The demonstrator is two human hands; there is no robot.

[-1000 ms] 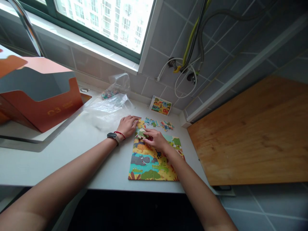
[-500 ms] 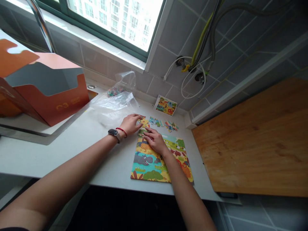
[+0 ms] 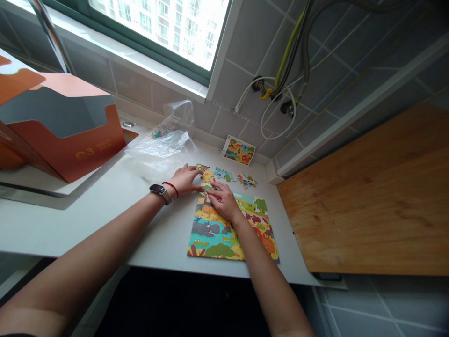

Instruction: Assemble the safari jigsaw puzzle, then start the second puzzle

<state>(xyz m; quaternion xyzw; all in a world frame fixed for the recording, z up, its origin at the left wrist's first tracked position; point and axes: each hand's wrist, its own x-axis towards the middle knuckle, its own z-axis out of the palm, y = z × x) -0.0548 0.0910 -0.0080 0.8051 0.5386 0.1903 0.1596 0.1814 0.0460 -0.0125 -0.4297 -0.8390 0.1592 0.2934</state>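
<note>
A jigsaw puzzle (image 3: 213, 229) with hippo, lions and trees lies flat on the counter, its lower rows joined. At its upper left edge rests my left hand (image 3: 185, 179), thumb and fingers apart, touching the side of the yellow giraffe pieces (image 3: 206, 175). My right hand (image 3: 224, 202) lies over the puzzle's upper part, fingers stretched toward the same corner and pressing on the pieces; its palm hides some of the picture. Just above the puzzle are a joined blue strip of pieces (image 3: 224, 174) and a small heap of loose pieces (image 3: 247, 180).
A picture card (image 3: 239, 150) leans against the tiled wall. Crumpled clear plastic bags (image 3: 164, 152) lie left of the puzzle. An orange cardboard box (image 3: 70, 154) stands by the sink at left. A wooden board (image 3: 372, 196) borders the right, with cables (image 3: 286, 70) hanging above.
My left hand has shifted slightly left, and its thumb has come down to the puzzle's edge. My right hand stays on the pieces. The whole view has moved a little.
</note>
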